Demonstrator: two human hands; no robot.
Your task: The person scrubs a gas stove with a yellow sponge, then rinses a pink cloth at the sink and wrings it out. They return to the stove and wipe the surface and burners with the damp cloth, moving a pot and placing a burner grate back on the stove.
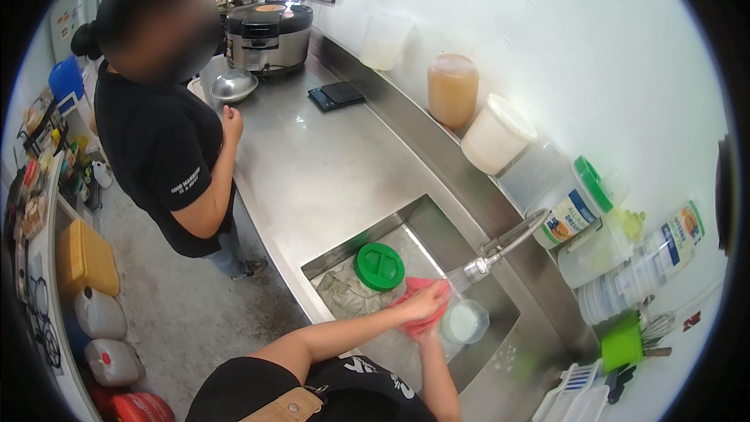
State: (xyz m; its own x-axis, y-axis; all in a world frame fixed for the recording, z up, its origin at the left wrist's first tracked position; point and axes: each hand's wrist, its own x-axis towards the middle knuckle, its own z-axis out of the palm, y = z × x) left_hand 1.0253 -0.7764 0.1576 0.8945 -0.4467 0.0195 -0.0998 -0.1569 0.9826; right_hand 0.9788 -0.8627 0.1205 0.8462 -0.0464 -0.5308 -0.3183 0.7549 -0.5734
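Note:
Over the metal sink (418, 215), my left hand (426, 302) is closed on a wet pink cloth (409, 290), under the spray faucet head (475, 269). From below, my right hand (424, 334) grips the same cloth; its fingers are partly hidden by the fabric. Water seems to run from the faucet onto the cloth. A round green lid (380, 266) lies in the sink, left of my hands, on a bunched greyish cloth (342, 294). Just right of my hands sits a clear round container (466, 322) with something whitish inside.
Left of the sink, a person (160, 141) in a black shirt stands by the steel counter (301, 180). A metal bowl (233, 85), rice cooker (269, 35) and black scale (337, 96) rest there. Tubs, including a white bucket (498, 134), line the wall ledge. A dish rack (574, 395) stands right.

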